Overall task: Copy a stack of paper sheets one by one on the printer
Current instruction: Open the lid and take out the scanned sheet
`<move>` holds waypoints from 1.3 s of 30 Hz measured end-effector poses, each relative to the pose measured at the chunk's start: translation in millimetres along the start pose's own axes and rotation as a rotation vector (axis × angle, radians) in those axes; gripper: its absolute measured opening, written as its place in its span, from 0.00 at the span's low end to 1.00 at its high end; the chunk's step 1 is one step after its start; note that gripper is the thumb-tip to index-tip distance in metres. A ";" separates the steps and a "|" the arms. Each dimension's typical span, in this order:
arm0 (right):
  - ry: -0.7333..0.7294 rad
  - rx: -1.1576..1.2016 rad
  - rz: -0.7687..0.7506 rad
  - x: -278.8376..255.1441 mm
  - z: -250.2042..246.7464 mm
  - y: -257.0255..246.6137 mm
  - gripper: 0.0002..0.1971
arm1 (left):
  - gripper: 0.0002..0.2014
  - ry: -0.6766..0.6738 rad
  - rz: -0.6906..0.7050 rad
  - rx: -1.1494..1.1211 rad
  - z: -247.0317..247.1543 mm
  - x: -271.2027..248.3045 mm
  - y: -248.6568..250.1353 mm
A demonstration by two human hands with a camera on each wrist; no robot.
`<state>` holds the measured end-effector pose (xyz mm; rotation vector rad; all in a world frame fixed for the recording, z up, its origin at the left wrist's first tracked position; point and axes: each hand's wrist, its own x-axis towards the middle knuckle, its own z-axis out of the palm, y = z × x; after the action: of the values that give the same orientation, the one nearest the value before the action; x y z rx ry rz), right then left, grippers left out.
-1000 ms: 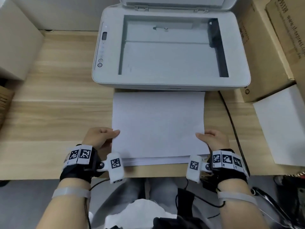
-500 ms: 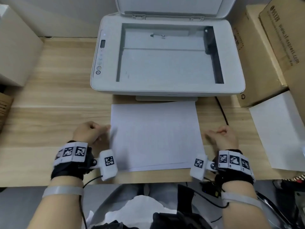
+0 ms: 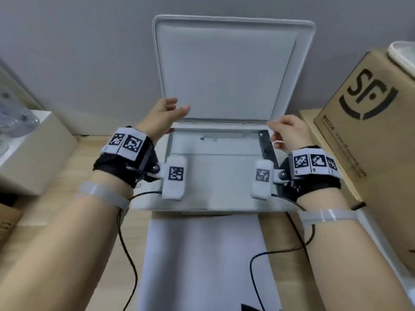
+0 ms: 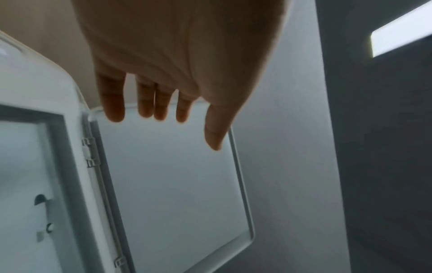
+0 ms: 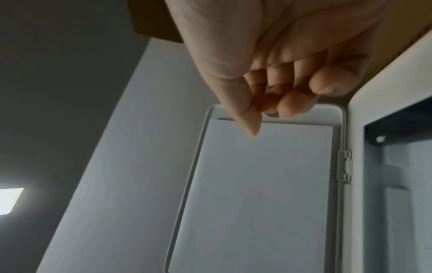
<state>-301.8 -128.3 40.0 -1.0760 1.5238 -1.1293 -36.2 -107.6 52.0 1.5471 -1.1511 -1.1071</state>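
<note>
Paper stack (image 3: 206, 261) was lying flat on the tabletop (image 3: 56, 198), just on the near side of the printer (image 3: 215, 176), with nothing held in either grip. Printer lid (image 3: 226, 66) was stood upright at the far edge, and the scanner glass (image 3: 215, 171) looked bare, though the frame was a bit blurry there. Left hand (image 3: 162, 117) was raised near the lid's lower left corner with fingers spread apart and relaxed, no contact with the lid visible. Right hand (image 3: 286, 133) was up near the lower right corner, fingers loosely curled in, nothing pinched. So no sheet seemed to be loaded yet; the step in hand looked like sorting out the lid. Next, probably one top sheet would need to be peeled off alone, laid square on the glass, and the lid lowered gently so nothing shifts.
</note>
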 end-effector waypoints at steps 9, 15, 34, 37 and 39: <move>0.320 0.163 0.026 93.3 24.1 -26.5 0.41 | 0.49 0.403 0.003 -0.156 13.3 110.0 28.7; 0.224 0.257 -0.055 94.4 18.6 -50.6 0.43 | 0.48 0.378 0.099 -0.312 15.0 111.9 34.1; 0.393 0.656 -0.065 -64.6 -24.7 89.2 0.28 | 0.19 0.455 -0.129 -0.584 8.1 -66.4 -72.7; 0.477 0.358 0.015 -71.1 -29.1 118.7 0.27 | 0.31 0.428 -0.200 -0.268 13.7 -77.9 -100.8; 0.494 0.083 0.003 -72.2 -29.3 129.7 0.27 | 0.29 0.436 -0.191 -0.016 18.9 -82.2 -113.1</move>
<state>-331.8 -28.4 -69.5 -0.7688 1.8319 -1.5191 -47.9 -10.0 -49.4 1.8022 -0.7102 -0.8358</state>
